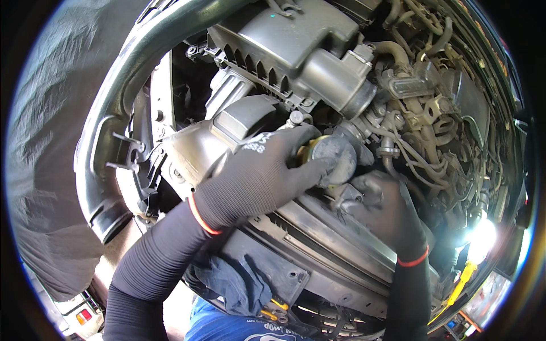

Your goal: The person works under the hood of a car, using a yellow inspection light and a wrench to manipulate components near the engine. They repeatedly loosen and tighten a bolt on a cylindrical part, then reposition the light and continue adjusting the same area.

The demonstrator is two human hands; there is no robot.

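My left hand point(256, 176), in a dark glove with a red cuff, grips a round grey disc-shaped part point(335, 159) with a yellowish edge, among hoses near the engine bay's front. Just below and right of it my gloved right hand point(387, 210) has curled fingers at a small metal fitting point(350, 194); whether they hold it is hidden. Behind my left hand are a black plastic cover point(242, 116) and a pale metal panel point(187, 148).
A black airbox point(293, 34) lies above, a long curved duct point(108, 125) left, hoses point(426, 159) right. A lit work lamp point(483, 236) is at lower right, a blue cloth point(233, 284) and yellow-handled tool point(276, 307) at the front edge, a dark draped cover point(51, 159) far left.
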